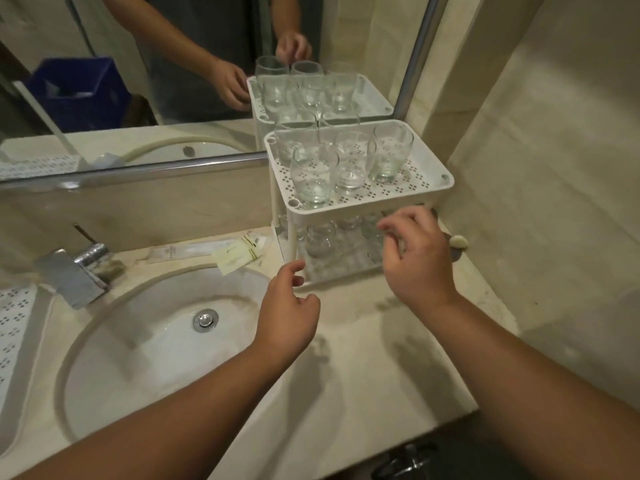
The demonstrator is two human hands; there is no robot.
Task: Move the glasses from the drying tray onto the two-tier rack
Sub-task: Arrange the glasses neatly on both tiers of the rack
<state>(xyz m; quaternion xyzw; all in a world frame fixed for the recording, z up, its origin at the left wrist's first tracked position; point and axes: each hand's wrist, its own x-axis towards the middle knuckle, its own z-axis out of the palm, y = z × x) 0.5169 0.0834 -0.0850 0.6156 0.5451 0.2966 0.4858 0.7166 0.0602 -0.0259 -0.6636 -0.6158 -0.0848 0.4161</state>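
Note:
A white two-tier rack [434,194] stands on the counter against the mirror, at the right corner. Several clear glasses [313,178] sit upside down on its perforated top tier, and more glasses [320,237] show on the lower tier. My left hand [289,313] hovers in front of the rack's lower left corner, fingers loosely curled, holding nothing. My right hand [415,258] is in front of the lower tier at its right side, fingers relaxed and empty. A white perforated drying tray [14,323] shows at the far left edge, with no glasses visible on it.
A round sink [149,341] with a chrome tap [79,268] fills the left of the counter. Paper sachets [239,254] lie behind the sink beside the rack. A small pale object [459,242] lies right of the rack. A tiled wall rises close on the right; the mirror runs behind.

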